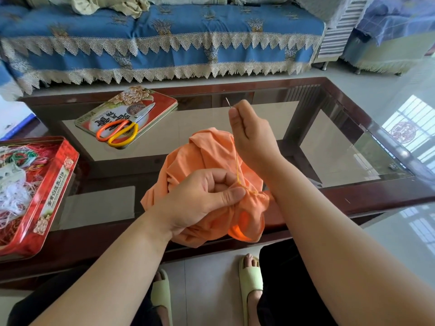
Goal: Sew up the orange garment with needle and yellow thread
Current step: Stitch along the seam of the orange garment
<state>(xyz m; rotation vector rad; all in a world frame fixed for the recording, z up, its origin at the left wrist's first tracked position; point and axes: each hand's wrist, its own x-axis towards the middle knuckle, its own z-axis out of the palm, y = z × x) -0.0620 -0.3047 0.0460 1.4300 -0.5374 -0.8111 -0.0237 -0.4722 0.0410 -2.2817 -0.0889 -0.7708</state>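
The bunched orange garment (207,156) hangs over the near edge of the glass coffee table. My left hand (200,198) grips a gathered fold of it, thumb pressed next to the puckered seam. My right hand (251,137) is raised above the cloth and pinches the needle (228,102), whose tip points up and away. The yellow thread (236,161) runs taut from my right fingers down to the seam by my left thumb.
Orange-and-yellow-handled scissors (122,128) lie on a red tin lid (160,100) at the table's left middle. An open red tin (56,184) with tangled threads sits at the left edge. A blue sofa (164,43) stands behind the table (353,196).
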